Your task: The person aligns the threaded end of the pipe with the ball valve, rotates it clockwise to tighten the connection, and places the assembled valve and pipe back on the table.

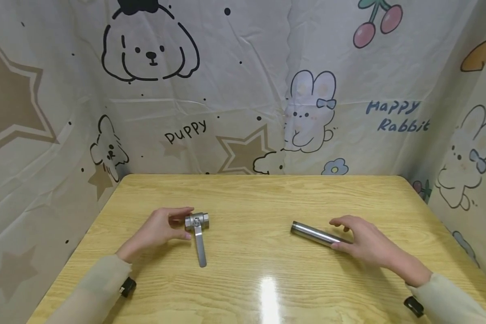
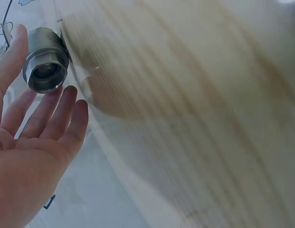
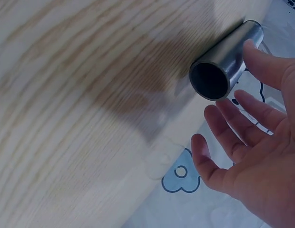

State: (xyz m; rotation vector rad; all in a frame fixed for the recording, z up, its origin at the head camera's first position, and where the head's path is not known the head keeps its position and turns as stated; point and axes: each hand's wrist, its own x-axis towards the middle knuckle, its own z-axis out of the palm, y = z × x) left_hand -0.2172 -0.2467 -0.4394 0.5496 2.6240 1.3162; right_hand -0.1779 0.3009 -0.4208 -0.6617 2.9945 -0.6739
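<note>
On the left of the table lies a metal ball valve, its flat lever handle pointing toward the near edge. My left hand is spread beside the valve, thumb and fingers on either side of its left end. In the left wrist view the valve's threaded opening faces the palm, fingertips right at its rim. To the right lies a hollow steel pipe, slanting down toward my right hand. That hand's thumb overlaps the pipe's near end, while its relaxed fingers stand apart in the right wrist view.
The wood-grain table spans the space between the two hands. Patterned cloth with cartoon drawings hangs behind the table and along both sides. A light reflection shows on the near part of the tabletop.
</note>
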